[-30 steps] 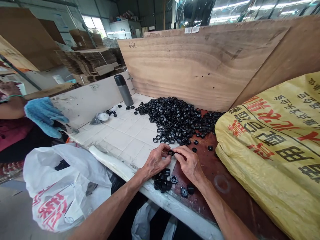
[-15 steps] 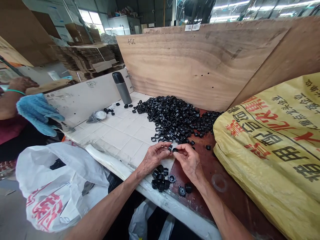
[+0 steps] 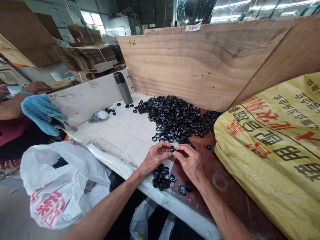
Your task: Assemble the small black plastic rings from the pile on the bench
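Note:
Between my fingertips, above the front part of the table, is a small black plastic part [image 3: 172, 149]. My left hand [image 3: 157, 156] pinches it from the left, and my right hand [image 3: 188, 160] grips it from the right; the fingers cover most of it. Just below my hands lies a small cluster of black caps [image 3: 160, 178]. Closer to my right wrist, a round cap [image 3: 182, 190] shows its grey inside. Beyond my fingertips spreads a large heap of black plastic rings [image 3: 172, 116].
A grey flask [image 3: 123, 89] stands at the back left near a knotted plastic bag [image 3: 98, 116]. A full yellow sack [image 3: 265, 150] takes up the right side. White bag [image 3: 67, 183] and blue cloth [image 3: 41, 111] hang at left, near another person's arm [image 3: 15, 105]. A wooden board [image 3: 195, 63] closes the back.
My fingertips have come together: the two black pieces, held apart in separate hands earlier, now meet as one. At left, the other person's hand has shifted to the right.

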`<act>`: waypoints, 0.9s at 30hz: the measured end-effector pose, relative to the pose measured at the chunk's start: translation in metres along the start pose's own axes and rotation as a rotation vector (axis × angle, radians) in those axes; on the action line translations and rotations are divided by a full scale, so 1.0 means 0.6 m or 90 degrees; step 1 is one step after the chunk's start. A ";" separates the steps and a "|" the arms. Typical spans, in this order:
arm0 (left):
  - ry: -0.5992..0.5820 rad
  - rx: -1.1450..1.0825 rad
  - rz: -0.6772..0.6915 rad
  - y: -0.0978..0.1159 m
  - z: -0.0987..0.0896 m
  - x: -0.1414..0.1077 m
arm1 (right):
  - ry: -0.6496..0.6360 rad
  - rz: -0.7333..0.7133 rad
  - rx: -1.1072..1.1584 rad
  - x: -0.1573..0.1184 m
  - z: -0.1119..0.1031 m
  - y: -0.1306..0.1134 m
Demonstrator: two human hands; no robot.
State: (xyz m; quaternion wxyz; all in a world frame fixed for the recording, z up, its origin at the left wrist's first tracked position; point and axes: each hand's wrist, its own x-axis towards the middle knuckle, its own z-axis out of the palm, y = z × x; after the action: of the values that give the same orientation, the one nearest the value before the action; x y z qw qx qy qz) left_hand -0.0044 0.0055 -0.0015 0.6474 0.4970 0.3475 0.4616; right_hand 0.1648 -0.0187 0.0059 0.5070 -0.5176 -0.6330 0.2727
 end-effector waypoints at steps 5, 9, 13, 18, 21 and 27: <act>0.013 0.030 0.015 0.001 0.001 -0.001 | 0.018 -0.008 0.004 0.000 0.003 -0.002; 0.016 0.056 0.020 -0.003 0.000 -0.002 | 0.050 0.036 0.013 -0.007 0.011 0.006; 0.018 0.069 0.031 -0.007 -0.001 -0.002 | 0.041 -0.020 -0.028 -0.007 0.010 0.005; 0.007 0.015 0.017 -0.007 0.000 -0.001 | 0.034 -0.111 -0.026 -0.001 0.005 0.001; 0.010 0.012 0.024 -0.007 0.000 -0.001 | 0.028 -0.120 -0.023 -0.001 0.006 0.003; -0.004 0.180 0.103 -0.018 -0.004 -0.006 | 0.031 0.017 -0.034 -0.010 0.012 0.015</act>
State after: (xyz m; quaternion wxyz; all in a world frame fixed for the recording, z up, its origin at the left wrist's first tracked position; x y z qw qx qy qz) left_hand -0.0053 0.0022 -0.0126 0.5330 0.6109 0.3656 0.4572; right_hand 0.1611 -0.0199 -0.0064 0.5047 -0.5457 -0.6204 0.2500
